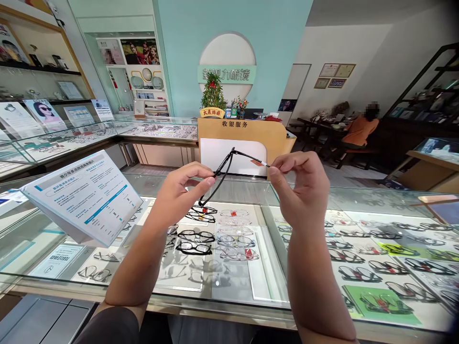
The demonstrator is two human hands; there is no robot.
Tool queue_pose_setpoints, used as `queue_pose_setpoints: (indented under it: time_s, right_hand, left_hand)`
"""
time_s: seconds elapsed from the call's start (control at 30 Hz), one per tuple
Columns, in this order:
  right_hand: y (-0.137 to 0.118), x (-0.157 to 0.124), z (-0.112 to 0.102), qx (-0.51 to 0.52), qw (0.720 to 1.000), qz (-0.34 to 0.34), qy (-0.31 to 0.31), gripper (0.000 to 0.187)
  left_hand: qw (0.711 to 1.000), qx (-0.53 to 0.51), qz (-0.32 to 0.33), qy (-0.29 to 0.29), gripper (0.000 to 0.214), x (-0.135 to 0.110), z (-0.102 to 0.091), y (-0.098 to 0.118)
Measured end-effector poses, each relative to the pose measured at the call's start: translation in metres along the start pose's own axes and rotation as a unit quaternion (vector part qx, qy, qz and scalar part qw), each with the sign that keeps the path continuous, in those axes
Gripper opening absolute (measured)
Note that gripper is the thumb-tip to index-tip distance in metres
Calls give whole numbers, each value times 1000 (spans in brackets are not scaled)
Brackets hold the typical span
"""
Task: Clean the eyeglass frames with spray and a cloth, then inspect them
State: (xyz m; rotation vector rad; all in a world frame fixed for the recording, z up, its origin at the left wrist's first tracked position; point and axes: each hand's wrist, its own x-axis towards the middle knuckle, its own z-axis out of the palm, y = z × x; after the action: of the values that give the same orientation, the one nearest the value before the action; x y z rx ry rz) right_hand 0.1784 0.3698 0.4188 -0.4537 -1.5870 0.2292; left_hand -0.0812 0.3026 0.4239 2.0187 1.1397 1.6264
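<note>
A pair of thin black-framed glasses (222, 173) is held up in the air above a glass display counter (236, 191). My left hand (181, 188) pinches the front of the frame between thumb and fingers. My right hand (304, 184) pinches the tip of one temple arm, which stretches out to the right and carries a small reddish tag. Both elbows rest near the counter's front edge. Under the glass lie several rows of glasses (195, 241), dark frames on the left and clear ones beside them.
A tilted blue-and-white information sign (84, 193) stands on the counter at the left. More cases of glasses (380, 267) fill the right. A wooden cashier desk (244, 138) with a potted plant (213, 95) stands behind. A person in orange (360, 131) sits at a far table.
</note>
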Motion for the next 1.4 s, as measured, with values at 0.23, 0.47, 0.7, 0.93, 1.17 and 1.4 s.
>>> queue_pose_setpoints:
  time_s: [0.23, 0.47, 0.7, 0.93, 1.17, 1.4]
  right_hand:
    - [-7, -3, 10, -108, 990, -78, 52, 15]
    - [-20, -14, 28, -91, 985, -144, 33, 22]
    - [-13, -17, 37, -72, 989, -118, -61, 23]
    - [-12, -16, 36, -68, 995, -49, -58, 16]
    - [-14, -18, 37, -55, 996, 58, -31, 22]
    - [-15, -16, 37, -99, 993, 66, -24, 49]
  left_hand:
    - [1000, -14, -11, 14, 20, 2, -1, -4]
    - [994, -52, -44, 80, 22, 1, 13, -13]
    - [992, -89, -43, 83, 21, -2, 26, -7]
    - [992, -94, -47, 64, 19, -4, 32, -1]
    - [994, -90, -43, 42, 17, -5, 32, 0]
    - [994, -97, -45, 14, 18, -6, 35, 1]
